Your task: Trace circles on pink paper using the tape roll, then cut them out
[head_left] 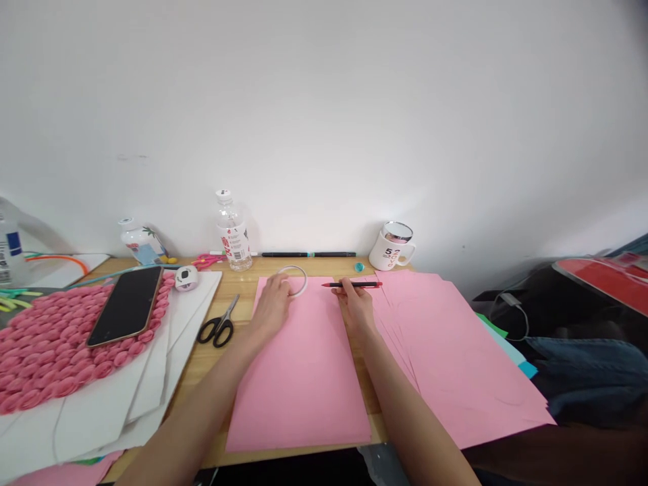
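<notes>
My left hand rests at the upper left of a pink paper sheet, its fingers closed on a thin white ring. The ring lies at the sheet's far edge, partly behind my fingers. In my right hand is a black pen with red ends, held nearly level above the sheet's upper right corner with its tip pointing left. Black-handled scissors lie on the wooden table, left of the sheet.
More pink sheets lie fanned out at the right. A phone sits on pink paper flowers over white boards at the left. Along the wall stand a clear bottle, a white mug and dark pens.
</notes>
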{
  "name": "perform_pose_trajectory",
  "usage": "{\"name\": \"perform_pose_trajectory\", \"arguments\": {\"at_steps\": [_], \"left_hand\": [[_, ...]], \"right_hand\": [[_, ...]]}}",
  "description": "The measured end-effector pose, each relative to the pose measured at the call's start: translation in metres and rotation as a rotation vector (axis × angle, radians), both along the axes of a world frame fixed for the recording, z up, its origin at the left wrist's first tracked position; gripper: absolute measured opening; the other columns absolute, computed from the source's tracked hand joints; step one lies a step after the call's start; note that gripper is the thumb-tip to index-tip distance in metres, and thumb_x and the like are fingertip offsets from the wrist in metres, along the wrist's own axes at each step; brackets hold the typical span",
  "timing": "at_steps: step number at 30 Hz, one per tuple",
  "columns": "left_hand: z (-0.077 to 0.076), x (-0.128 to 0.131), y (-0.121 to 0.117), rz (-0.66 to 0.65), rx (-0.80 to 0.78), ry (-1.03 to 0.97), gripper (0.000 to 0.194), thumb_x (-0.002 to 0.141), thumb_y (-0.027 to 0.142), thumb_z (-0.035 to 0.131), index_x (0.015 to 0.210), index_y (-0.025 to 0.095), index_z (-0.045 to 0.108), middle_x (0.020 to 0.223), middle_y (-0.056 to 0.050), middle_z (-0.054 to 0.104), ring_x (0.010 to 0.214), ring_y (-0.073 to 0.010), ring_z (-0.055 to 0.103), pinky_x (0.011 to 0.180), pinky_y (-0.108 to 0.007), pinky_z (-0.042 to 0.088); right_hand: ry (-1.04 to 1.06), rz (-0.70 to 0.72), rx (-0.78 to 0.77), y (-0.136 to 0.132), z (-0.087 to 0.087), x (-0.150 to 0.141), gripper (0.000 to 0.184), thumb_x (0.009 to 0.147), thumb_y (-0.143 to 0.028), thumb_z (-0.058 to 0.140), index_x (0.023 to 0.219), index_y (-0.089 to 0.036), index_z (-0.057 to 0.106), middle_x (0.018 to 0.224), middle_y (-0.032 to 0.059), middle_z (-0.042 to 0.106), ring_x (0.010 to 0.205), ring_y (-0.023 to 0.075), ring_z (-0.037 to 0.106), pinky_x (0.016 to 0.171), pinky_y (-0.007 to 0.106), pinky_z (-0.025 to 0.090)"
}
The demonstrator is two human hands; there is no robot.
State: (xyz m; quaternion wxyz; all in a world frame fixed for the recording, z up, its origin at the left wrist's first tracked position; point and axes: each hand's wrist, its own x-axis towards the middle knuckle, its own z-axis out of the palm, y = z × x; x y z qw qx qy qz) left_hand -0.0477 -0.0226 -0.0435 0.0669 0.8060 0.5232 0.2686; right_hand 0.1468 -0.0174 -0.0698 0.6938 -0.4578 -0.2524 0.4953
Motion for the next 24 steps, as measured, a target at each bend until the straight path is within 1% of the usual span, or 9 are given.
{"name": "perform_pose_trajectory", "arguments": {"at_steps": [3,6,8,10,13,18,21,24], "left_hand": [[-0.011,0.026,-0.007,-0.07,-0.016,0.132,0.019,0.081,0.001,0.041,0.084,0.017,0.051,0.121,-0.012,0.051,0.119,-0.0247,0.042,0.1,-0.043,0.039],[-0.018,0.043,-0.008,-0.089,-0.025,0.238,0.028,0.076,-0.004,0.039,0.09,0.016,0.052,0.114,-0.012,0.053,0.118,-0.0257,0.042,0.1,-0.044,0.037],[-0.02,0.049,-0.007,-0.092,-0.031,0.257,0.028,0.077,-0.004,0.039,0.093,0.015,0.052,0.109,-0.012,0.054,0.115,-0.026,0.043,0.099,-0.043,0.038],[-0.02,0.051,-0.006,-0.086,-0.04,0.264,0.027,0.078,-0.003,0.038,0.094,0.014,0.052,0.108,-0.013,0.055,0.112,-0.026,0.045,0.096,-0.042,0.039],[-0.021,0.051,-0.004,-0.075,-0.052,0.274,0.027,0.08,-0.003,0.036,0.094,0.013,0.053,0.107,-0.013,0.055,0.109,-0.0257,0.047,0.092,-0.041,0.041],[-0.024,0.05,-0.003,-0.077,-0.056,0.271,0.022,0.085,0.001,0.038,0.092,0.015,0.054,0.108,-0.01,0.055,0.109,-0.0244,0.046,0.092,-0.039,0.042],[-0.026,0.05,-0.002,-0.073,-0.055,0.266,0.019,0.087,0.004,0.04,0.092,0.016,0.054,0.11,-0.011,0.054,0.112,-0.025,0.044,0.093,-0.039,0.042],[-0.027,0.052,-0.001,-0.072,-0.041,0.258,0.014,0.088,0.008,0.043,0.092,0.016,0.055,0.109,-0.011,0.054,0.112,-0.0258,0.045,0.091,-0.04,0.043]], "right_hand": [[0.18,-0.045,-0.031,-0.002,0.008,0.002,0.02,0.065,-0.033,0.073,0.066,-0.015,0.064,0.051,-0.0031,0.061,0.057,0.0112,0.063,0.076,0.026,0.052],[0.203,-0.068,-0.029,-0.003,0.012,0.003,0.018,0.067,-0.031,0.07,0.064,-0.015,0.062,0.052,-0.0027,0.062,0.057,0.0104,0.062,0.074,0.024,0.052],[0.181,-0.069,-0.007,-0.003,0.013,0.003,0.019,0.068,-0.032,0.07,0.063,-0.016,0.061,0.052,-0.0023,0.062,0.057,0.011,0.062,0.073,0.025,0.052],[0.153,-0.074,0.012,-0.003,0.014,0.001,0.021,0.068,-0.033,0.07,0.062,-0.016,0.06,0.052,-0.0017,0.062,0.057,0.012,0.062,0.073,0.026,0.052],[0.144,-0.082,-0.002,-0.003,0.015,-0.001,0.023,0.066,-0.034,0.072,0.06,-0.016,0.06,0.051,-0.0008,0.062,0.056,0.0132,0.062,0.072,0.028,0.053],[0.142,-0.082,-0.036,-0.004,0.016,-0.002,0.023,0.063,-0.034,0.075,0.061,-0.015,0.062,0.051,-0.0011,0.062,0.059,0.0142,0.063,0.073,0.028,0.053],[0.134,-0.072,-0.037,-0.004,0.014,-0.002,0.022,0.065,-0.034,0.074,0.065,-0.016,0.063,0.051,-0.0021,0.061,0.06,0.0143,0.063,0.074,0.028,0.053],[0.134,-0.066,-0.058,-0.003,0.01,-0.002,0.022,0.067,-0.035,0.072,0.066,-0.016,0.063,0.052,-0.0008,0.062,0.061,0.0152,0.064,0.072,0.029,0.053]]}}
